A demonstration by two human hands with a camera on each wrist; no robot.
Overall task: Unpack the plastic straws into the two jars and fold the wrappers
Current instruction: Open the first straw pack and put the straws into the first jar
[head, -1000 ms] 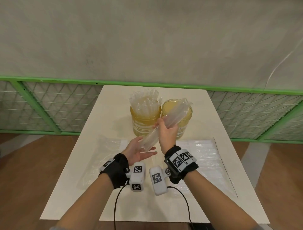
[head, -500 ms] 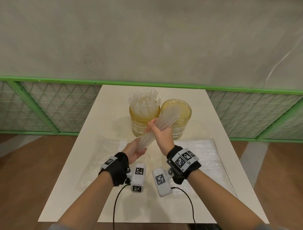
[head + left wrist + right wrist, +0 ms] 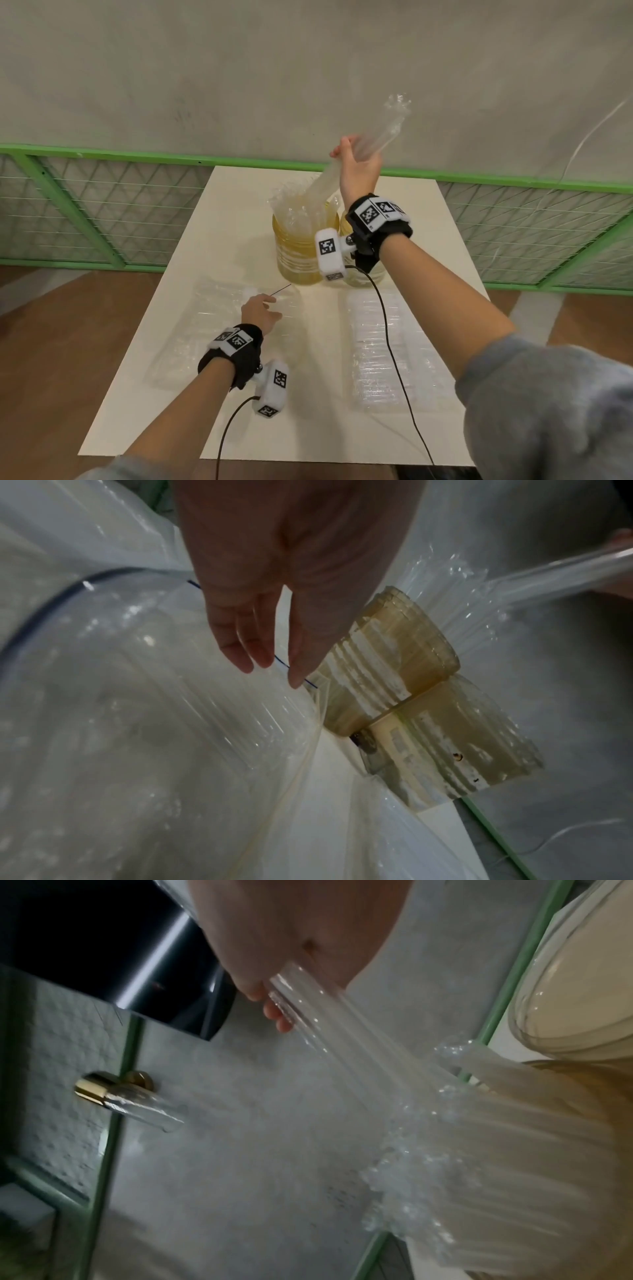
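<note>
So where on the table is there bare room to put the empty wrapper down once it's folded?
Bare tabletop runs as a lane between the left wrapper sheet and the right wrapper sheet. Another free patch lies behind the two jars, toward the green rail. Crowded: the jars themselves, and the lane's far end, where the left hand hovers.

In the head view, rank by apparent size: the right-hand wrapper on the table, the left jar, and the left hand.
1. Right-hand wrapper, largest.
2. Left jar.
3. Left hand, smallest, though it sits nearer the camera than the jar.
</note>
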